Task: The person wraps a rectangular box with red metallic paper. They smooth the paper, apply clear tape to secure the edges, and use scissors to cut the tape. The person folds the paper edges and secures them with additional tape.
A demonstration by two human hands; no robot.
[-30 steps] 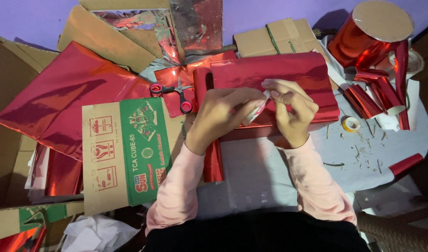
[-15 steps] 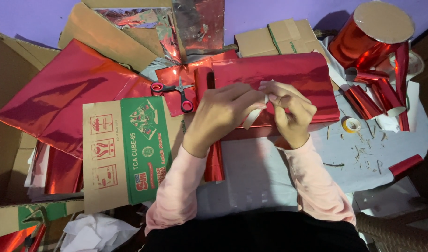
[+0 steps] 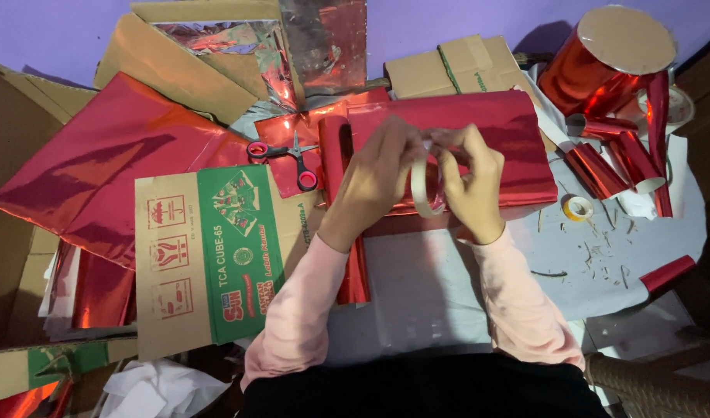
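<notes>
A box wrapped in shiny red foil point(image 3: 494, 131) lies in front of me on the work surface. Over its near edge, my right hand point(image 3: 471, 182) holds a white tape roll point(image 3: 421, 190) upright. My left hand point(image 3: 374, 174) pinches the tape's free end near the top of the roll. Both hands touch each other above the red box. Pink sleeves cover my forearms.
Red-handled scissors point(image 3: 293, 159) lie left of the box on red foil. A green and brown flattened carton point(image 3: 208, 255) sits at left, beside a large red foil sheet point(image 3: 99, 170). A big red foil roll point(image 3: 603, 58), several small foil tubes point(image 3: 614, 159) and a small tape roll point(image 3: 578, 207) lie right.
The tape roll has come up on edge between my hands, and my fingers have shifted from pressing the box to picking at the tape end.
</notes>
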